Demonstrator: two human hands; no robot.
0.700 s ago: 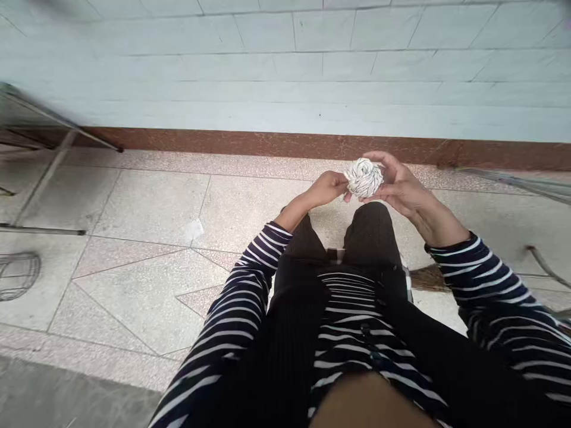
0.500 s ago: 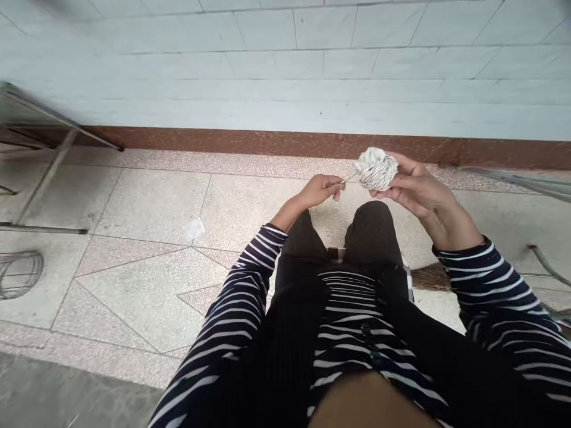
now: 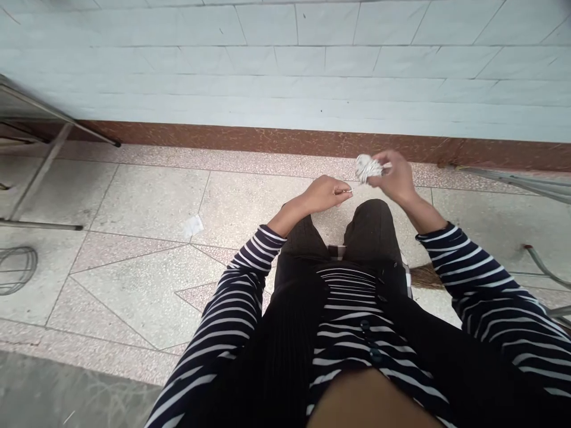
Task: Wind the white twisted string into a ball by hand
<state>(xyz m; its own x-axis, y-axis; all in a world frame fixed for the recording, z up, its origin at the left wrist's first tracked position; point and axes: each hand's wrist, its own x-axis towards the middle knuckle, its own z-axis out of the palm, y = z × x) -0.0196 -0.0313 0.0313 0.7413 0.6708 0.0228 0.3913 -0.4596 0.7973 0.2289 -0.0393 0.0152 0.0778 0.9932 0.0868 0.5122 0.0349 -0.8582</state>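
White bundle (image 3: 367, 169), in right grip (image 3: 398, 180), protruding leftward

Wall, as I face it: pale blue-white tiling (image 3: 276, 95) in staggered courses, thin grey joints, a few small dark specks. At its foot, a reddish-brown skirting (image 3: 250, 136) with fine pale veining. Floor (image 3: 151, 190): speckled cream panels with thin dark dividing lines, pinkish bands and pointed pink inlays; a plain grey strip (image 3: 75, 392) at the near left corner. Left side: metal-legged furniture (image 3: 42, 169), dark-capped feet, shading the floor beneath; a wire coil (image 3: 18, 270) lies nearer me. White scrap (image 3: 193, 226) noted on a panel. Right side: metal tubing (image 3: 513, 179) near the skirting, brown bristles (image 3: 426, 276) on the floor. Light even and soft.
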